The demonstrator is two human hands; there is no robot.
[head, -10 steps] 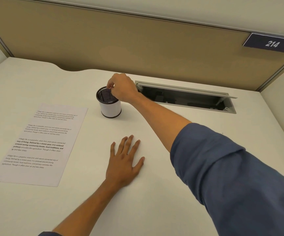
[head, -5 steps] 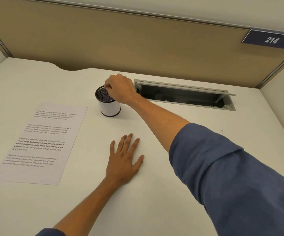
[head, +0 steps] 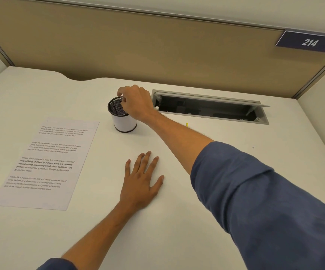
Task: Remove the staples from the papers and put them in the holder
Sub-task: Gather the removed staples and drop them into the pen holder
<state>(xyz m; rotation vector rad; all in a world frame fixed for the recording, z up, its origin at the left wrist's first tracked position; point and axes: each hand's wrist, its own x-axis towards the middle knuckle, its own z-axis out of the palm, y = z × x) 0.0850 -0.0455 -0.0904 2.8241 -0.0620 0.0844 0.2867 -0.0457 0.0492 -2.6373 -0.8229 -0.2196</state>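
Over the far middle of the desk, the right hand (head: pixel 136 103) hangs above the holder (head: pixel 123 118), a small white cylinder with a dark rim and a dark mesh inside. Its fingertips (head: pixel 121 95) are bunched together and curled down over the far right part of the rim, knuckles up; whether a staple sits between them cannot be told, since anything that small is hidden by the fingers. The wrist crosses the holder's right side, and the blue sleeve (head: pixel 265 201) runs back toward the near right corner.

Near the middle of the desk (head: pixel 216 221) the left hand (head: pixel 141 181) lies flat, palm down, fingers straight and slightly spread, thumb out to the right, holding nothing. It is well apart from the holder and from the paper.

To the left lies the paper (head: pixel 46 164), a printed sheet with four blocks of text, flat on the surface and a little skewed, its far right corner near the holder's base but not touching it.

Right of the holder, a long cable tray (head: pixel 210 109) is sunk into the pale desktop with its grey lid tipped up. A tan partition (head: pixel 138 45) closes the far side, carrying a dark plate (head: pixel 308 42) that reads 214 at its upper right.
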